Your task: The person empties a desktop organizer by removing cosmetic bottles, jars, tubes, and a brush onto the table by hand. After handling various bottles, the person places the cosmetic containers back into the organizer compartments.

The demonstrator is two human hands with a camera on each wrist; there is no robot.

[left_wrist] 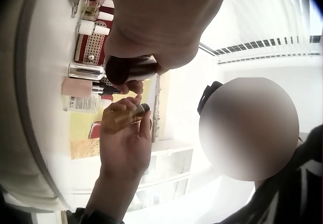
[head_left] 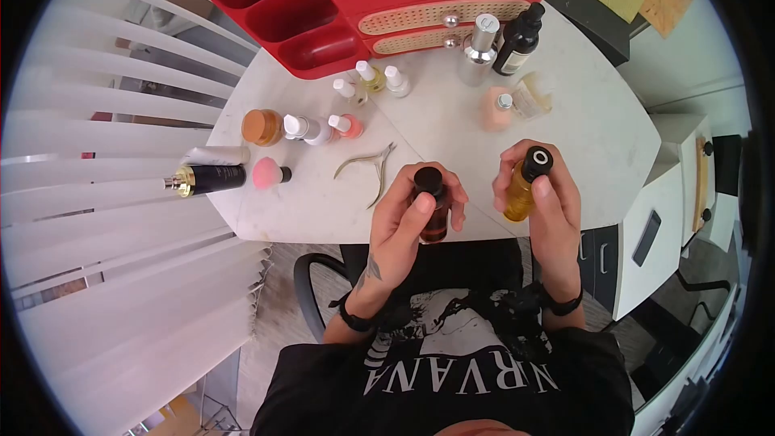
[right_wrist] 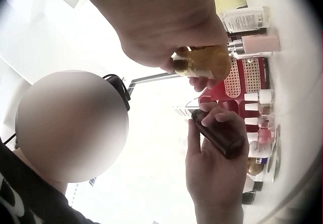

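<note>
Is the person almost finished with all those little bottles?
Not nearly, it seems. The red plastic organizer shows empty compartments. The left hand holds a dark brown black-capped bottle, the right hand an amber black-capped bottle. White-capped nail polish bottles and metal cuticle nippers lie on the white table.

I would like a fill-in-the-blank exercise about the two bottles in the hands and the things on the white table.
1. The left hand holds a dark brown bottle with a ____ cap.
2. The right hand holds a golden-yellow bottle above the white table's ____ edge.
3. The metal cuticle nipper lies on the table beside the ____ hand.

Missing words: black; near; left
</note>
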